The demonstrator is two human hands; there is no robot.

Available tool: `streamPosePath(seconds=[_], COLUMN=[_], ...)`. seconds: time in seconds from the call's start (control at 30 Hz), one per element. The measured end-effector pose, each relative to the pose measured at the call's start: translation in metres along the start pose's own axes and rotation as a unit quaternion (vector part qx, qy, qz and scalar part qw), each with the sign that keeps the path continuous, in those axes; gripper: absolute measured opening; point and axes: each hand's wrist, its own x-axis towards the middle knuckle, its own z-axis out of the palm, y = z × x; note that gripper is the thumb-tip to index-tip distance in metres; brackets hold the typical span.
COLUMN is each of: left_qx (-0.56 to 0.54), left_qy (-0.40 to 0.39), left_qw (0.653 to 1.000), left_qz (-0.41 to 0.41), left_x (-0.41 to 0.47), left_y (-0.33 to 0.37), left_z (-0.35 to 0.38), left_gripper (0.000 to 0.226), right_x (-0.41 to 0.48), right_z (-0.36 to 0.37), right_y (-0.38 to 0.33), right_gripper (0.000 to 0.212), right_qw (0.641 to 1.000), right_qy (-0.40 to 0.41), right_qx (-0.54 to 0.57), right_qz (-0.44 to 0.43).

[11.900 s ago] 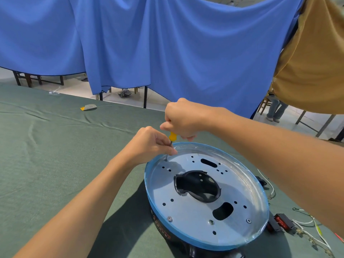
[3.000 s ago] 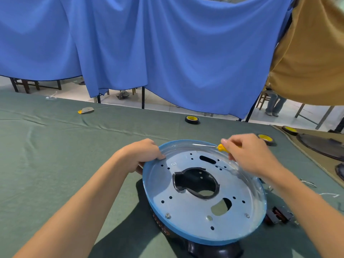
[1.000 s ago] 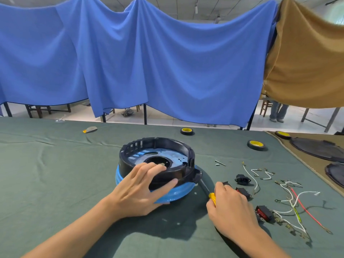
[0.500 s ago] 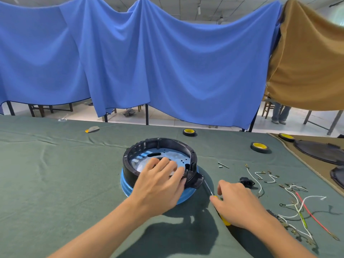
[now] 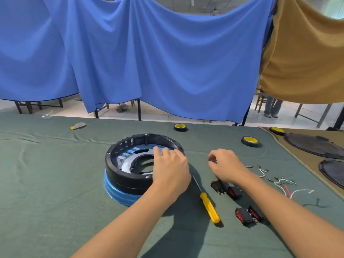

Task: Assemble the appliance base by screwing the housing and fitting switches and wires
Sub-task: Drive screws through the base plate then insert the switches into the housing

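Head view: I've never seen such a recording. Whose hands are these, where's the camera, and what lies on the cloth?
No machine here: a person's two bare hands, filmed by a camera worn on their head, looking forward and down. The left hand rests with fairly straight fingers on the round black appliance base. The right hand has curled fingers; whether they pinch something small is unclear. On the green cloth lie a yellow-handled screwdriver, red-and-black switches, loose wires and tape rolls.
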Motion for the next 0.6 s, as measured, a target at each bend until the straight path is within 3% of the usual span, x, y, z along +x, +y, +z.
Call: streamPosePath(seconds=[0.17, 0.3, 0.4, 0.5, 0.6], left_qx=[-0.006, -0.029, -0.029, -0.038, -0.041], left_qy=[0.033, 0.050, 0.052, 0.040, 0.034], left_qw=[0.996, 0.987, 0.980, 0.979, 0.988], left_qz=[0.087, 0.152, 0.192, 0.194, 0.145], left_x=[-0.003, -0.003, -0.003, -0.004, -0.006], left_y=[-0.033, -0.061, -0.081, -0.092, -0.081], left_z=[0.004, 0.009, 0.012, 0.010, 0.005], left_gripper=[0.021, 0.033, 0.043, 0.047, 0.043], right_x=[0.016, 0.023, 0.025, 0.025, 0.026], right_z=[0.006, 0.013, 0.018, 0.019, 0.021], right_y=[0.012, 0.011, 0.007, 0.005, 0.003], right_gripper=[0.028, 0.033, 0.024, 0.020, 0.021], right_qw=[1.000, 0.998, 0.997, 0.995, 0.995], right_qy=[0.002, 0.021, 0.000, 0.002, 0.010], right_qx=[-0.011, -0.040, -0.063, -0.077, -0.073], right_qz=[0.018, 0.045, 0.050, 0.059, 0.068])
